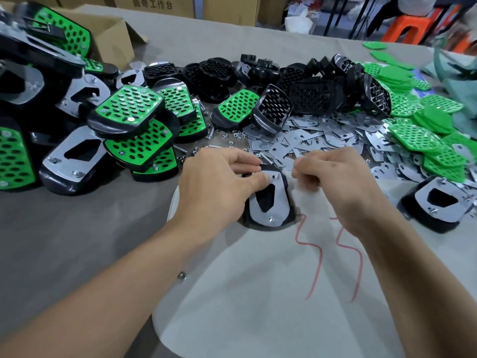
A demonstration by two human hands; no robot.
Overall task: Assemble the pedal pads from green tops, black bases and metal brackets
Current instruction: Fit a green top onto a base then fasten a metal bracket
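Observation:
A black pedal pad (268, 202) lies face down on the table in front of me, with a metal bracket (277, 205) on its back. My left hand (219, 182) grips the pad's upper left edge, thumb pressing on the bracket. My right hand (335, 182) hovers just right of the pad with fingers curled together near a screw post (276, 174); whether it pinches something small I cannot tell. Loose metal brackets (309, 140) lie in a heap behind my hands. Green tops (413, 130) are piled at the right, black bases (296, 86) in the middle back.
Finished green-and-black pads (129, 120) are stacked at the left. Another face-down pad with a bracket (436, 202) sits at the right. Small nuts and screws (232, 136) are scattered behind my left hand. A cardboard box (113, 34) stands at the back left.

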